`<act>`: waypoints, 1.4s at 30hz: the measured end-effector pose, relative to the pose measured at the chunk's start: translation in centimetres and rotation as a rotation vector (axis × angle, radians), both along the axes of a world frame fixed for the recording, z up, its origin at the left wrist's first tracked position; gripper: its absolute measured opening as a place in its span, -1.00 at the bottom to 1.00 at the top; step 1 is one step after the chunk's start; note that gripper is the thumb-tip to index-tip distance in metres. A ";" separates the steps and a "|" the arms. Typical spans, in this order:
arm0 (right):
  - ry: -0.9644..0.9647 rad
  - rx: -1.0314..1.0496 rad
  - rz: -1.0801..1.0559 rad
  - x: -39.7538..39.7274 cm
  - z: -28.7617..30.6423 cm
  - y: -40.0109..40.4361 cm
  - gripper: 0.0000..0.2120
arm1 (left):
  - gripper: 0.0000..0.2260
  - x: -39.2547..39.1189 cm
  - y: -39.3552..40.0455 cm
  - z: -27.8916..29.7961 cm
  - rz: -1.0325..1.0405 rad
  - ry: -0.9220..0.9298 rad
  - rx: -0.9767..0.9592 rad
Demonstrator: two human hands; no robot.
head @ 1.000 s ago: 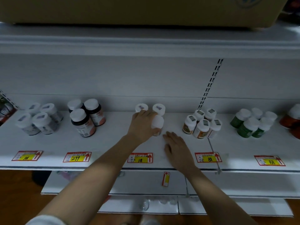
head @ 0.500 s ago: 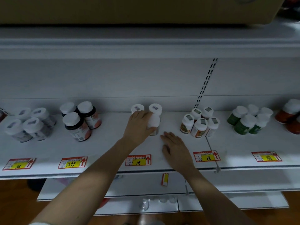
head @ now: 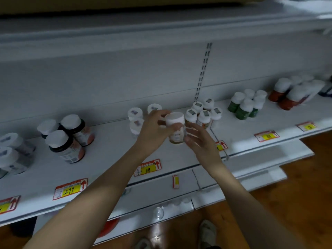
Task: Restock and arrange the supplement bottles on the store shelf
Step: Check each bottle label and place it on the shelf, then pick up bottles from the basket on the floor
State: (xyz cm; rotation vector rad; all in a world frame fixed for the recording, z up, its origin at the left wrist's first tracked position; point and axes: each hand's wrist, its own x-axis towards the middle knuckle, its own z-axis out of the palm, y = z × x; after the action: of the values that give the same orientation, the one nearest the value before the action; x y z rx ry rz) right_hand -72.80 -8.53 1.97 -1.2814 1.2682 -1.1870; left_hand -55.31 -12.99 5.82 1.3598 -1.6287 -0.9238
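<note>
The left hand's grip wraps a white-capped bottle, lifted just above the shelf; the right hand touches its other side with fingers loosely spread, though blur hides whether they pinch. Bare shelf lies below and toward the front edge, between dark bottles and small labelled ones. Price tags read 299 and 18. The bottle's label is pale and unreadable.

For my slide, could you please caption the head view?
Both hands, left and right, hold a white-capped bottle above the shelf.
</note>
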 end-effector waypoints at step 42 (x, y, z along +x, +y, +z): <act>0.506 0.991 -1.240 -77.1 -10.4 53.6 -0.75 | -0.52 -96.9 37.5 -11.7 -1.534 -0.159 0.307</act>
State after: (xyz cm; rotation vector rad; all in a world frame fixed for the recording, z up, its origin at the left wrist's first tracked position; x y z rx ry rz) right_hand -149.92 45.06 -8.46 0.0914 2.7250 -0.6849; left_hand -152.16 24.50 -5.89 0.0557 -2.6823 -1.9544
